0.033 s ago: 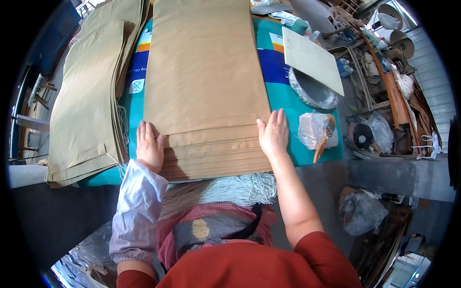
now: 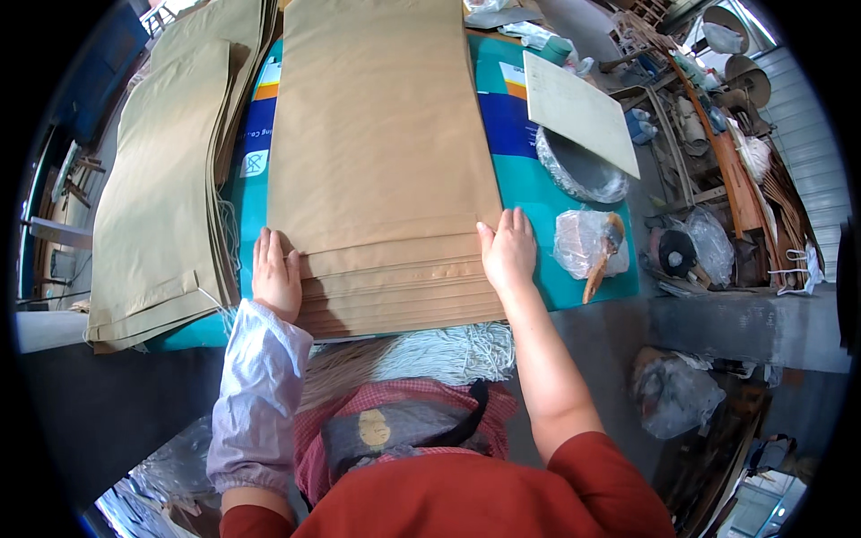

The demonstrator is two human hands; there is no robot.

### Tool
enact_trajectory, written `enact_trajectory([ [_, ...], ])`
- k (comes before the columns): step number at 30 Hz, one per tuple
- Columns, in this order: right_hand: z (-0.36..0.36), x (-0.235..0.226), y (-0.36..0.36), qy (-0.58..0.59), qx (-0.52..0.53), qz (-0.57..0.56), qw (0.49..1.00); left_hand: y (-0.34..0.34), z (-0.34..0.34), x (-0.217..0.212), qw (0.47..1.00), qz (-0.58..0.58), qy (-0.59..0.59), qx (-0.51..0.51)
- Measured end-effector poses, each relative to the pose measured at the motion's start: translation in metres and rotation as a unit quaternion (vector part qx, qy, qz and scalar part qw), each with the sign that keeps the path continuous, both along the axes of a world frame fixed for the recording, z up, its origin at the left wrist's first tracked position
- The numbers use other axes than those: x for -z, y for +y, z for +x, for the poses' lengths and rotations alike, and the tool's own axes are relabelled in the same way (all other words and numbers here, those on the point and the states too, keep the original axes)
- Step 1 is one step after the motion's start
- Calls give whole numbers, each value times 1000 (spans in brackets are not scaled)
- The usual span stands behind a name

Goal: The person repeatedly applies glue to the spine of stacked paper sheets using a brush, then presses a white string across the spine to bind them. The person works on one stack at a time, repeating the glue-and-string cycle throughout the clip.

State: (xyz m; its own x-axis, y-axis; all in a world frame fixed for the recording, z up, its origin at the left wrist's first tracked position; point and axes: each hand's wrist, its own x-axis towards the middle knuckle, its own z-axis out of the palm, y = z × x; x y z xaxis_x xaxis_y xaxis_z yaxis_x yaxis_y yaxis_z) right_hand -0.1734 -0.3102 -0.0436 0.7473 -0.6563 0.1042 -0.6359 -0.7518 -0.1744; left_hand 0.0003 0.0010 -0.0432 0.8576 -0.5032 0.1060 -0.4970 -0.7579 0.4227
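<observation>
Bright, even daylight — soft shadows, sharp centre — with strong fisheye bending and a black rim.

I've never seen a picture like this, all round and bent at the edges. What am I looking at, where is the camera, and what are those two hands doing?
There is no machine here, only a person at work. The camera sits on the person's head and looks down, and its wide lens bends straight edges near the rim. The two forearms come in from the bottom.

The left hand, with a pale sleeve cover on its arm, and the bare right hand both lie flat on a stack of large brown paper sacks, near its stepped lower edges. Neither hand grips anything.

The stack rests on a teal-covered table. A second pile of brown sacks lies to the left. To the right are a pale flat board over a round basin and a clear plastic bag. White string lies at the table's near edge.
</observation>
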Motion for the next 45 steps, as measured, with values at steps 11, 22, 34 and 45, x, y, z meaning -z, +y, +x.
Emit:
enact_trajectory([
  [11, -37, -62, -18, -357, -10, 672, 648, 26, -5, -40, 983, -87, -46, -156],
  [22, 64, -34, 123, -288, -205, 476, 805, 166, 23, -62, 944, -224, -89, -228],
  [34, 164, -39, 298, -8, -303, 633, 712, 285, 138, -117, 782, 387, -247, -421],
  [45, -111, -84, -63, 25, -123, -139, 982, 101, -89, -37, 969, -62, 45, 234],
])
